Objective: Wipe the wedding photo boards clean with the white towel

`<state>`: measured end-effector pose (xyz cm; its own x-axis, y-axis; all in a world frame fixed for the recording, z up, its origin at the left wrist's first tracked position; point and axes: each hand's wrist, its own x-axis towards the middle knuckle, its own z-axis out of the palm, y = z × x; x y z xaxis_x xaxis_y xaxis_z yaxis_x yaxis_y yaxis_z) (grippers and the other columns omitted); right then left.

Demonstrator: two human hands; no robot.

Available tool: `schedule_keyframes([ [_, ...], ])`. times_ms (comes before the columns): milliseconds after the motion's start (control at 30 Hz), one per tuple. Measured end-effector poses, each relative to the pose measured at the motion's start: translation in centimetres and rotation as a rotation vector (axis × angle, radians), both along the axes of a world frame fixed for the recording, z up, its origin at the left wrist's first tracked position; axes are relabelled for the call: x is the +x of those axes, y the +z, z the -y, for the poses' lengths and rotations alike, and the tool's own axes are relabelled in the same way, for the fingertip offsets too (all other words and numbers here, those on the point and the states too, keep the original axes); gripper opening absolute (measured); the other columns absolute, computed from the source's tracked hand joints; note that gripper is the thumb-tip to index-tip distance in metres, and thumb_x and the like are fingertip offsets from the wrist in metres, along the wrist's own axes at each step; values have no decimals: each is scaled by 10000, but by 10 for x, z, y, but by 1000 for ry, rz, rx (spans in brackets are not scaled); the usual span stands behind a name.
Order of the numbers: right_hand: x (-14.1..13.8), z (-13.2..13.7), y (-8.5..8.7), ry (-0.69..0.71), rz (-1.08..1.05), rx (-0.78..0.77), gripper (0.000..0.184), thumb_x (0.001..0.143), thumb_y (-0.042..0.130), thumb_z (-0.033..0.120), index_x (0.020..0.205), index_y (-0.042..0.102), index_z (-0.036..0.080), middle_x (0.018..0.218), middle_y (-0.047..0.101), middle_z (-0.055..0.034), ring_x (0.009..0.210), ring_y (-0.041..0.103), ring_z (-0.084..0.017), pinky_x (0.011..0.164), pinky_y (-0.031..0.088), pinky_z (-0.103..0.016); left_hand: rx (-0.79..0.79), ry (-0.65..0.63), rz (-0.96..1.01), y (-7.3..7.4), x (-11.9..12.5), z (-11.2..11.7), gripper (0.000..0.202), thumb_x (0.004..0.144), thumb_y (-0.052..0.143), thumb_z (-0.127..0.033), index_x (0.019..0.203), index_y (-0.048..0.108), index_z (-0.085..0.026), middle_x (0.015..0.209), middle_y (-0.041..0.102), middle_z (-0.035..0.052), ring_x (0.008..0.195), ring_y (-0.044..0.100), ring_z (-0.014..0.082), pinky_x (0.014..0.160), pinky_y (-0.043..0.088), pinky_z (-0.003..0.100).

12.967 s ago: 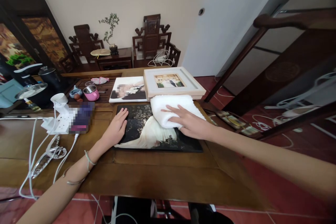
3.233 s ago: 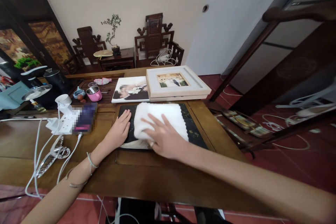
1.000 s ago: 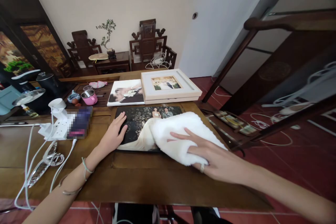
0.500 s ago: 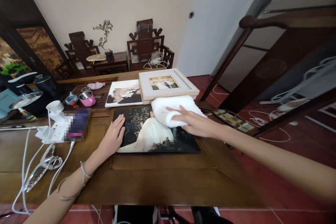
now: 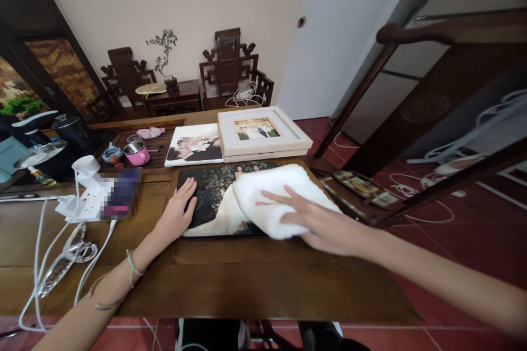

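Observation:
A dark photo panel with a pale gown printed on it lies flat on the wooden table. My left hand rests on its left edge, fingers stretched out and flat. Over the panel's right part is a folded, fluffy white towel, which hides that side of the picture. My right hand has the towel in its grip, some fingers spread across the top and others tucked against its lower fold.
Behind the panel lie a white-edged photo print and a pale framed picture. To the left are a power strip with white cables, a clear hair claw and a pink cup. A dark wooden chair stands at the right.
My right hand has drawn the towel down the panel towards me and slightly right, uncovering two printed figures at its top edge. My left hand stays in place.

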<state>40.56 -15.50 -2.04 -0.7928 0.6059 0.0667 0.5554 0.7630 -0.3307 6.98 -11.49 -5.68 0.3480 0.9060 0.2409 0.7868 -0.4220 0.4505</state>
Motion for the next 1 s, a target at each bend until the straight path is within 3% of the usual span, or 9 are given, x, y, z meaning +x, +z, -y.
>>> schedule_keyframes([
  [67,-1,-27,1,-46,21,10,582,563,378,-46,1047,633,155,1525,269,-120,1408,190,-260,1142,100,-571,-3,-1,-6,1,0,0,483,940,337,-300,1364,461,-103,1479,377,152,1400,304,253,1114,277,522],
  [167,-3,-59,3,-66,31,29,618,558,367,-49,1089,612,152,1473,383,-126,1404,206,-266,1136,125,-578,-8,-5,-8,2,0,0,485,941,336,-308,1362,461,-103,1479,378,153,1401,300,248,1118,271,516],
  [333,-9,-74,2,-97,14,68,636,562,358,-50,1105,595,180,1381,516,-105,1403,208,-256,1123,138,-608,-9,3,4,0,-1,0,496,944,329,-315,1375,443,-98,1483,372,155,1406,287,242,1130,250,505],
  [467,-12,-44,-3,-108,-9,69,617,553,357,-51,1067,606,184,1444,438,-108,1413,168,-246,1119,121,-619,-5,15,8,-2,-2,0,499,948,325,-324,1384,431,-106,1488,365,152,1405,291,240,1129,251,503],
  [667,-13,47,-10,-5,-37,76,519,550,368,-61,913,651,179,1491,369,-73,1428,99,-262,1123,55,-629,-11,25,16,-1,1,1,491,951,311,-317,1369,451,-101,1481,380,152,1405,291,235,1137,237,492],
  [767,-17,64,-6,25,-25,43,528,548,367,-65,921,649,180,1495,365,-59,1429,97,-255,1130,73,-617,-14,21,2,0,2,1,484,951,308,-313,1374,445,-120,1491,364,141,1409,281,239,1133,232,513],
  [867,-24,42,-1,1,11,16,568,547,373,-65,987,646,166,1497,348,-108,1423,134,-266,1120,102,-626,-20,-1,-15,1,1,1,488,954,301,-312,1385,426,-121,1501,344,143,1417,262,242,1129,232,523],
  [1000,-36,-20,4,-76,-6,-1,622,571,366,-67,1097,613,156,1449,414,-163,1412,169,-268,1105,138,-634,-26,-20,-24,1,0,1,491,957,296,-316,1392,416,-122,1500,347,144,1419,255,235,1131,235,514],
])
